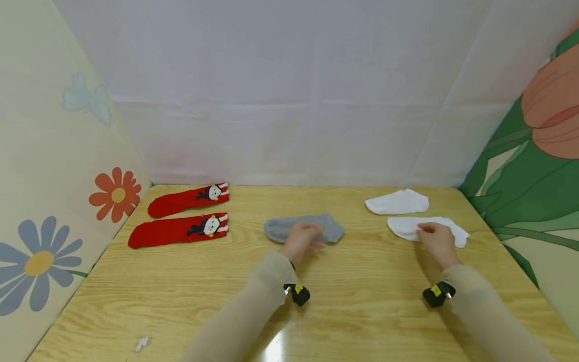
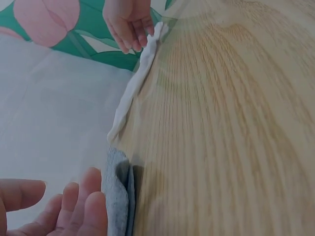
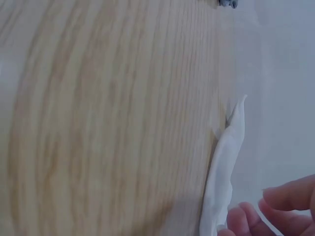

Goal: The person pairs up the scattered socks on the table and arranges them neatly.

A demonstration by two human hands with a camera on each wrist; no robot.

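Observation:
A grey sock point(image 1: 278, 229) lies flat across the middle of the table, its cuff end to the right. My left hand point(image 1: 302, 241) is over it, blurred in the head view. In the left wrist view its thumb and fingers are apart, fingertips right beside the grey sock point(image 2: 117, 191). To the right, my right hand point(image 1: 440, 244) hovers over the nearer white sock point(image 1: 404, 229), fingers loosely bent. The right wrist view shows those fingers point(image 3: 288, 199) close to the white sock's edge point(image 3: 224, 162), with nothing between thumb and fingertips.
Another white sock point(image 1: 398, 202) lies just behind the nearer one. At the left are two red socks, a rear one point(image 1: 174, 203) and a front one point(image 1: 158, 234), with cartoon figures. A white cloth point(image 1: 280, 100) backs the wooden table point(image 1: 357, 311); flowered panels flank it.

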